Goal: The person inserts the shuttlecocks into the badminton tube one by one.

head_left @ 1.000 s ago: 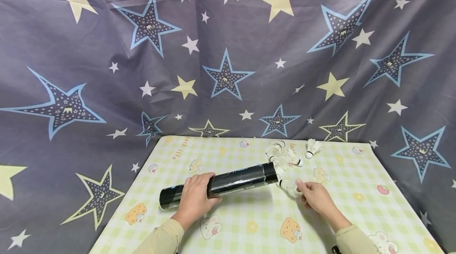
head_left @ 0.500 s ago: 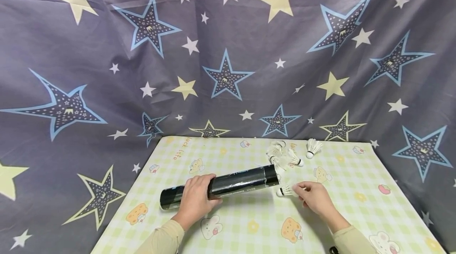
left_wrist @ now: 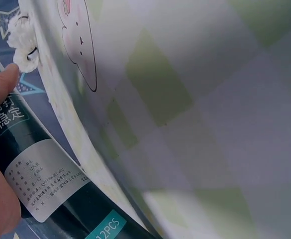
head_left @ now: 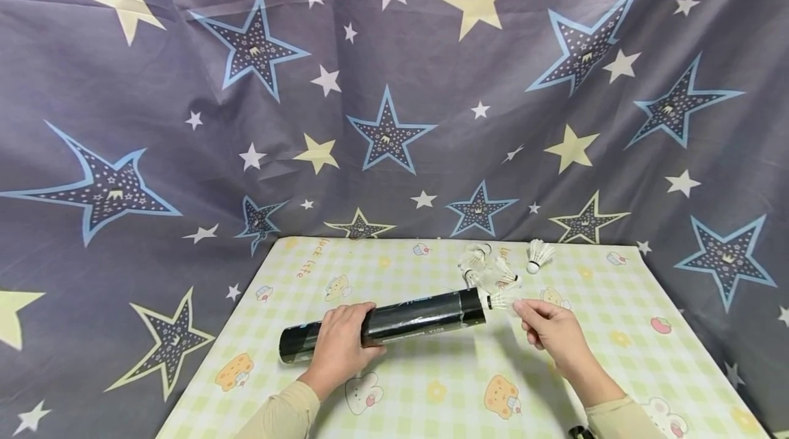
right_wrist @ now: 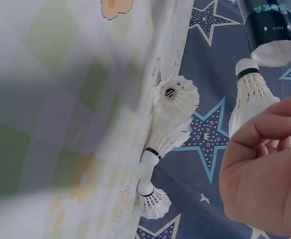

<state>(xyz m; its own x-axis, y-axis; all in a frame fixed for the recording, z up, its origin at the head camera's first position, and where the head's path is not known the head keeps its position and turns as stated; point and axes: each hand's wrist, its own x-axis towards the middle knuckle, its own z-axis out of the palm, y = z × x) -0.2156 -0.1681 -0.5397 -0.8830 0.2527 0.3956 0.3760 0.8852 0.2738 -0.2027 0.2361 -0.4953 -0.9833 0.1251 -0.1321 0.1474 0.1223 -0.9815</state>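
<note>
My left hand (head_left: pixel 344 342) grips a dark shuttlecock tube (head_left: pixel 425 318) around its left half and holds it slanted above the table. Chinese print and a "12PCS" label show on the tube (left_wrist: pixel 60 164) in the left wrist view. Between thumb and fingers, my right hand (head_left: pixel 555 331) pinches a white feather shuttlecock (head_left: pixel 501 300) by its skirt. Its cork points left, close to the tube's right end. In the right wrist view this shuttlecock (right_wrist: pixel 252 94) has its cork right at the rim of the tube's pale end (right_wrist: pixel 277 52).
Behind the tube's right end lies a small pile of shuttlecocks (head_left: pixel 476 258). A single shuttlecock (head_left: pixel 540 256) rests farther right near the back edge. Under everything is a green-checked tablecloth (head_left: pixel 394 398); a star-patterned curtain (head_left: pixel 296 103) hangs behind the table.
My right hand has raised the shuttlecock from below the tube's right end to about level with it. The tube has shifted slightly right in the left hand's unchanged grip.
</note>
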